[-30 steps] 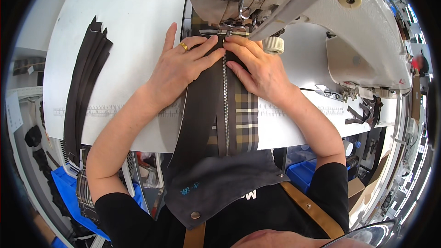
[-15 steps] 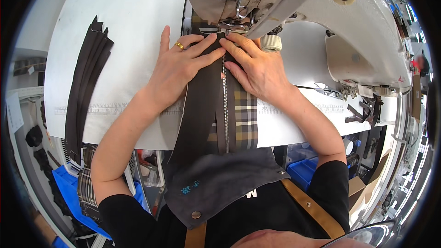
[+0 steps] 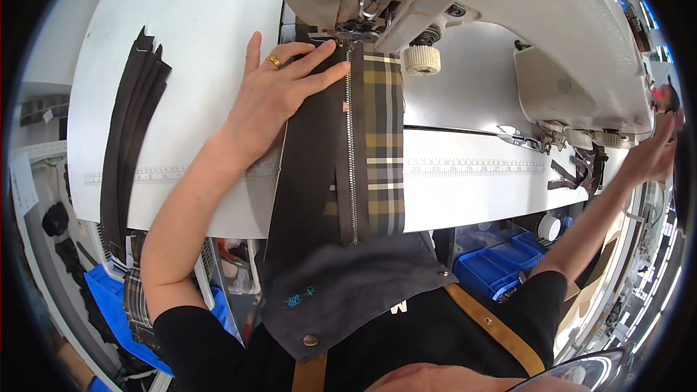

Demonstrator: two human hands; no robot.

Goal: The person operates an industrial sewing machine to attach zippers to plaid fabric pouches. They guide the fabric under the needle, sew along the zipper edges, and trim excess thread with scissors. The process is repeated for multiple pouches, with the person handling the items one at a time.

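Observation:
My left hand [image 3: 270,91] lies with spread fingers on a dark strip of fabric [image 3: 311,152], its fingertips beside the presser foot [image 3: 357,31] of a white sewing machine [image 3: 465,11]. A metal zipper [image 3: 349,101] on dark tape runs from under the foot toward my lap. Beneath it shows plaid fabric [image 3: 385,152] in olive, black and white. My right hand [image 3: 655,151] is out at the far right, by the end of the machine; its fingers are small and unclear there, so what they touch cannot be made out.
Several dark fabric strips [image 3: 134,131] lie on the white table [image 3: 196,65] at the left. Small dark pieces [image 3: 577,170] sit at the table's right end. Blue bins [image 3: 483,270] stand below the right edge. A ruler scale [image 3: 472,167] crosses the table.
My right hand has left the zipper and fabric and reached out to the far right end of the machine. My left hand has stayed on the fabric near the presser foot.

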